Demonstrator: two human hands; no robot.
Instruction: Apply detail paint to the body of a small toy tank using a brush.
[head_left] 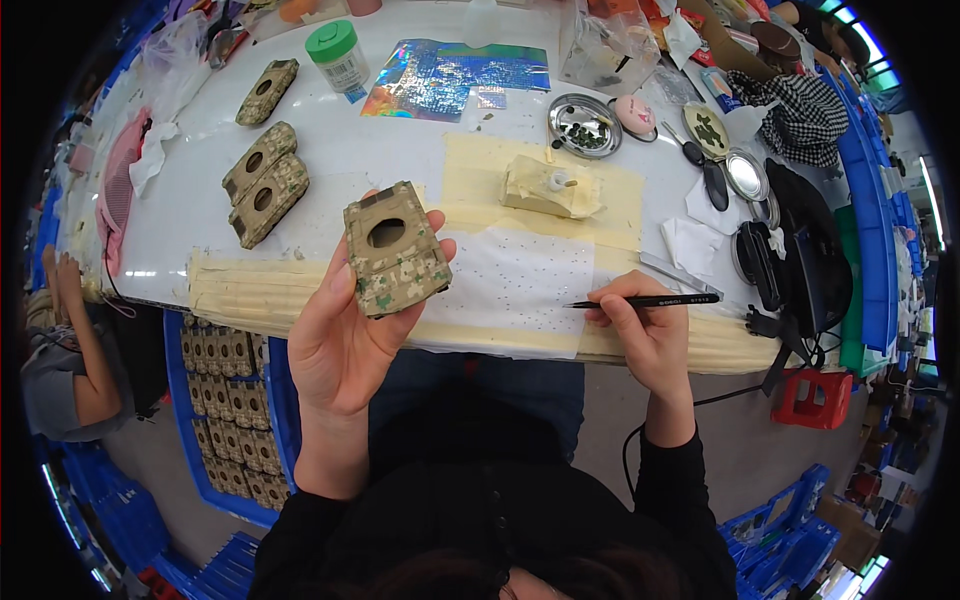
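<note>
My left hand (345,345) holds up a camouflage-patterned model tank hull (405,268), its round hole facing me. The thumb and fingers grip it by the sides, above the table's near edge. In my right hand (648,340) are slim black pointed tweezers (690,299), their tip turned left toward the hull and apart from it. Below the tip lies a white sheet (520,320) dotted with tiny dark pieces. A tape-wrapped block (540,195) with a small whitish lump on top stands behind the sheet.
More hulls (262,180) lie at the left; a blue crate (285,400) of them is below the table. Round metal dish (600,150), green-lidded jar (335,50), shiny foil sheet (430,75) and black bag (815,260) lie around. Another person's arm (90,340) is at far left.
</note>
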